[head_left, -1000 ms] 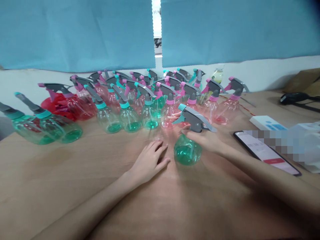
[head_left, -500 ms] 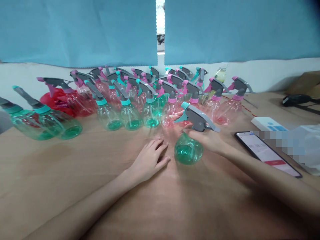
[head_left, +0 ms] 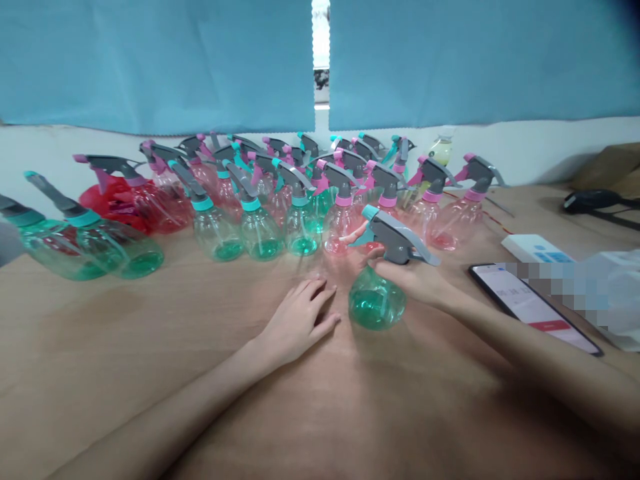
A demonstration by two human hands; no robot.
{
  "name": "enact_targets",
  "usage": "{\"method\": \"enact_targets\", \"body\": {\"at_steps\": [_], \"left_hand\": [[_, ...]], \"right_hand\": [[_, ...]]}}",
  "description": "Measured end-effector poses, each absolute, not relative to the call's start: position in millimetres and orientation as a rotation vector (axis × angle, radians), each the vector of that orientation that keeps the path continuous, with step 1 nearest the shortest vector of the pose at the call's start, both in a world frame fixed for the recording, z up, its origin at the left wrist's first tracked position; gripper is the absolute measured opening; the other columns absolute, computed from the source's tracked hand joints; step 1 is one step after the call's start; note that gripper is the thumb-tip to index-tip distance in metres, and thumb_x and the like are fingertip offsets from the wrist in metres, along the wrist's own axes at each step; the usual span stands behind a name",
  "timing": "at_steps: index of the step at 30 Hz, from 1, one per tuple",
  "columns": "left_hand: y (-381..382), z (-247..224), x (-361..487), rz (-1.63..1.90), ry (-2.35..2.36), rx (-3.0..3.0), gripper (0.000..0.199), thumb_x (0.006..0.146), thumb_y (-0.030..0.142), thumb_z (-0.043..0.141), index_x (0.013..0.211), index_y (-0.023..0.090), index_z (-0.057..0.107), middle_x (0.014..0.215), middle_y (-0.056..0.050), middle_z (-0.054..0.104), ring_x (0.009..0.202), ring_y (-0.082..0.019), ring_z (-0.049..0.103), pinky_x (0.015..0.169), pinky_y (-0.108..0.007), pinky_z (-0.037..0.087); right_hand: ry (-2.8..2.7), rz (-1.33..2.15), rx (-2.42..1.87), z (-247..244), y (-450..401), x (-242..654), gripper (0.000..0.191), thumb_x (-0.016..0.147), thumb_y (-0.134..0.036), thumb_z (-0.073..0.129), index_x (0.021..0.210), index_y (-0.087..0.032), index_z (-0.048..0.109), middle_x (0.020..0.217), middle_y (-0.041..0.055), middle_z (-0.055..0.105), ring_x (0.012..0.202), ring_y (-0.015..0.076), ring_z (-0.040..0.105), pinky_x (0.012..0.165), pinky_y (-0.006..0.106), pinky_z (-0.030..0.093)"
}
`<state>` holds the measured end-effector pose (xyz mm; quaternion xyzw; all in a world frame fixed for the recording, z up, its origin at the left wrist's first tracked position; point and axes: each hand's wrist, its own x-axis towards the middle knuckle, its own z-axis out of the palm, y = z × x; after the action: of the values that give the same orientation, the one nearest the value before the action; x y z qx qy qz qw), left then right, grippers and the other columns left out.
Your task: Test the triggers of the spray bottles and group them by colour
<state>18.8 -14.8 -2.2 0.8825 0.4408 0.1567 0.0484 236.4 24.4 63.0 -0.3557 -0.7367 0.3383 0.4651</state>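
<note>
I see blue curtains [head_left: 160, 67] parted by a bright gap, perhaps a window [head_left: 321, 40], above a pale wall [head_left: 540, 147] and wooden table [head_left: 210, 407].

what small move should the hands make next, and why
I'd probably bring the left hand over to steady the green bottle: it rests unused on the table beside it, while the right hand holds only the neck area, below the grey spray head.
</note>
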Motion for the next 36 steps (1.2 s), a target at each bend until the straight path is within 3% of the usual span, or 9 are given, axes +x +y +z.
{"method": "enact_targets", "body": {"at_steps": [7, 11, 18, 24, 30, 36], "left_hand": [[-14.3, -3.0, 18.7, 0.456, 1.351, 2.697, 0.044, 0.095, 0.039, 0.052, 0.13, 0.012, 0.054, 0.135, -0.015, 0.053, 0.131, -0.029, 0.042, 0.106, -0.045, 0.038], [-14.4, -2.0, 19.3, 0.453, 1.353, 2.693, 0.044, 0.095, 0.039, 0.052, 0.13, 0.012, 0.053, 0.135, -0.016, 0.053, 0.131, -0.029, 0.043, 0.106, -0.045, 0.038], [-14.2, -1.9, 19.2, 0.464, 1.348, 2.695, 0.043, 0.095, 0.04, 0.05, 0.129, 0.014, 0.054, 0.135, -0.015, 0.053, 0.13, -0.029, 0.043, 0.105, -0.046, 0.039], [-13.8, -0.8, 18.8, 0.456, 1.349, 2.703, 0.043, 0.095, 0.039, 0.051, 0.129, 0.013, 0.054, 0.135, -0.016, 0.053, 0.13, -0.03, 0.043, 0.105, -0.046, 0.039], [-14.1, -2.0, 18.9, 0.448, 1.355, 2.701, 0.044, 0.095, 0.04, 0.05, 0.13, 0.014, 0.053, 0.137, -0.015, 0.052, 0.131, -0.029, 0.042, 0.106, -0.046, 0.038], [-14.9, -1.8, 19.4, 0.468, 1.35, 2.691, 0.043, 0.096, 0.041, 0.049, 0.129, 0.015, 0.054, 0.136, -0.015, 0.053, 0.131, -0.03, 0.043, 0.105, -0.046, 0.038]], "right_hand": [[-1.751, 0.898, -0.798, 67.1, 24.7, 232.2, 0.023, 0.066, -0.015, 0.051, 0.087, -0.023, 0.057, 0.091, 0.0012, 0.064, 0.078, 0.0166, 0.062, 0.072, 0.033, 0.051], [-1.765, 0.901, -0.779, 64.3, 25.7, 234.6, 0.018, 0.066, -0.013, 0.051, 0.08, -0.023, 0.056, 0.084, 0.0002, 0.062, 0.078, 0.0168, 0.061, 0.075, 0.033, 0.051], [-1.769, 0.863, -0.941, 67.7, 24.3, 234.5, 0.008, 0.064, -0.018, 0.051, 0.07, -0.023, 0.051, 0.062, -0.004, 0.05, 0.056, 0.0132, 0.047, 0.054, 0.029, 0.041], [-1.802, 0.87, -0.838, 67.1, 25.4, 235.4, 0.022, 0.068, -0.017, 0.051, 0.087, -0.024, 0.058, 0.087, -0.0001, 0.065, 0.081, 0.0184, 0.062, 0.077, 0.034, 0.049], [-1.846, 0.835, -0.95, 61.7, 23.7, 238.6, 0.021, 0.07, -0.019, 0.048, 0.086, -0.025, 0.061, 0.073, -0.0016, 0.064, 0.063, 0.0168, 0.058, 0.064, 0.033, 0.048], [-1.899, 0.828, -0.879, 64.4, 22.9, 238.6, 0.035, 0.073, -0.019, 0.048, 0.103, -0.028, 0.063, 0.079, -0.001, 0.069, 0.069, 0.0203, 0.064, 0.072, 0.038, 0.051]]}}
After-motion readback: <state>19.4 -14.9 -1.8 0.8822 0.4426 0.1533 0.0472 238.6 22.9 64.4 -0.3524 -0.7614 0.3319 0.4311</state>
